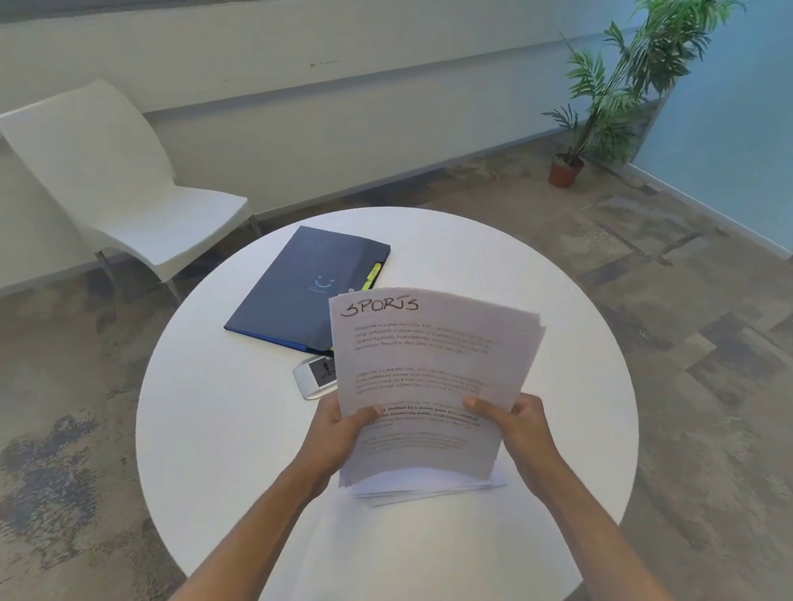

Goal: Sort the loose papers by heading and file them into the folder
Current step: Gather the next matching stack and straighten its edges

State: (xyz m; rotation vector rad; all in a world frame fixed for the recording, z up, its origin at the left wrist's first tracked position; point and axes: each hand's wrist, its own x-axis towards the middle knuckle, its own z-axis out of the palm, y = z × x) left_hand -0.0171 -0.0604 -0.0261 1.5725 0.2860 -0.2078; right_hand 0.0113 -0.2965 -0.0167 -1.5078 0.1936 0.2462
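Observation:
I hold a stack of loose papers [434,370] upright above the round white table [213,444]. The top sheet bears the handwritten heading "SPORTS". My left hand [340,435] grips the stack's lower left edge, thumb on the front. My right hand [517,422] grips the lower right edge the same way. The sheets are slightly fanned at the right and bottom. A dark blue folder [304,288] lies shut on the far part of the table, with yellow-green tabs [374,273] sticking out at its right edge.
A small white device with a dark screen [312,379] lies on the table between the folder and my left hand, partly hidden by the papers. A white chair [125,192] stands beyond the table at left. A potted plant [618,92] stands at the far right.

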